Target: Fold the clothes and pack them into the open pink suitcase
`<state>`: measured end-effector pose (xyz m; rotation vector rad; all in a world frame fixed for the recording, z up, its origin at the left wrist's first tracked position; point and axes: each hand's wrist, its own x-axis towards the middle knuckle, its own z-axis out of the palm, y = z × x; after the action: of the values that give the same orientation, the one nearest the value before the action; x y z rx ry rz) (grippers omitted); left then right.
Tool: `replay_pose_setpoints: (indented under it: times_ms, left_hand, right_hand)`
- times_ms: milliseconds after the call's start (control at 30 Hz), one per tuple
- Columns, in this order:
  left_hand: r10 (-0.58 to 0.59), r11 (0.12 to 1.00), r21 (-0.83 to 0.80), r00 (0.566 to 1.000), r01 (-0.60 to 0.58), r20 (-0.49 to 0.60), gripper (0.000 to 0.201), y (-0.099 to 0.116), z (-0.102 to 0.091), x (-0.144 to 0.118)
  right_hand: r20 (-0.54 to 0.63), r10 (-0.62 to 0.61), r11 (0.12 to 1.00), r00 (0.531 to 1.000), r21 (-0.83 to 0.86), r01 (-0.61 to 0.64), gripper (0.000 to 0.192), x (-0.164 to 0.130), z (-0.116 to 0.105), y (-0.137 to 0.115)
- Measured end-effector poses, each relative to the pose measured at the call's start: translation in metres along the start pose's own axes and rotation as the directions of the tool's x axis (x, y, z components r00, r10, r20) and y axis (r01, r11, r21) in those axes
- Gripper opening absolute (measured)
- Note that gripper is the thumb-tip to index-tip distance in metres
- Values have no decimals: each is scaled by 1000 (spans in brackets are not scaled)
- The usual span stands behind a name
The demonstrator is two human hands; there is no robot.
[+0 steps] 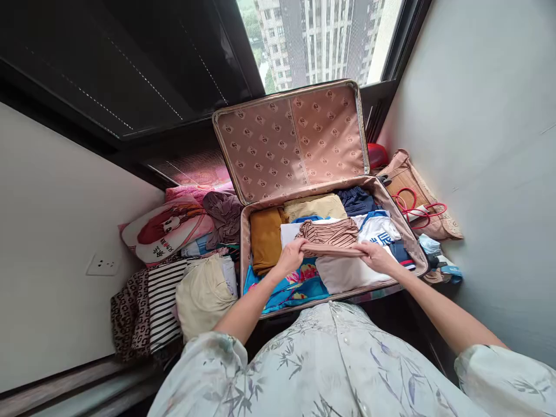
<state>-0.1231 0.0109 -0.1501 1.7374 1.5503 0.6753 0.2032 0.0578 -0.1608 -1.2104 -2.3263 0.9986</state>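
Observation:
An open suitcase point(245, 243) lies on a window ledge, its patterned pink lid point(291, 145) propped up against the window. It is packed with folded clothes. My left hand point(290, 255) and my right hand point(377, 256) each grip one end of a folded brown-and-cream striped garment point(330, 234), held just over the clothes in the middle of the case. Under it lie a pale pink folded piece point(347, 273) and a blue floral cloth point(291, 286). A mustard garment point(266, 237) sits at the left, a beige one point(315, 206) and a navy one point(357, 200) at the back.
Left of the case are a printed cushion point(165, 231), a striped top point(163, 301), a leopard-print cloth point(128, 315) and a cream bundle point(202, 295). A tan bag with red handles point(417, 202) leans on the right wall. A wall socket point(103, 266) is at the left.

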Motion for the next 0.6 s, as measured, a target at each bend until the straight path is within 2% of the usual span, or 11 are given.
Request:
replay_pose_setpoints:
  times_ms: [67, 133, 233, 333, 400, 467, 533, 600]
  left_hand:
    - [128, 992, -10, 990, -129, -56, 39, 28, -48, 19]
    - [254, 967, 18, 961, -253, -114, 35, 63, -100, 32]
    - [388, 921, 83, 902, -379, -189, 32, 119, -172, 34]
    - [484, 875, 124, 851, -468, -205, 26, 163, -224, 23]
    - [516, 857, 121, 834, -501, -197, 23, 180, -247, 15]
    - [519, 855, 86, 839, -511, -167, 21, 185, -260, 13]
    - [504, 864, 72, 858, -499, -102, 16, 179, -265, 17]
    - [467, 882, 89, 883, -463, -34, 11, 166, -261, 26]
  right_hand:
    - [-139, -83, 996, 987, 3, 84, 41, 22, -46, -35]
    - [-264, -172, 984, 949, 0, 178, 35, 39, -95, -81]
    - [-329, -249, 968, 911, -49, 247, 25, 45, -158, -152]
    - [-346, -273, 962, 898, -91, 257, 25, 36, -199, -205]
    - [-352, -277, 958, 894, -33, 284, 25, 31, -215, -224]
    - [-322, -270, 949, 908, 69, 307, 26, 32, -223, -232]
    - [-217, -259, 949, 941, 123, 290, 29, 39, -223, -229]
    - [-98, -251, 960, 963, 102, 261, 33, 52, -214, -219]
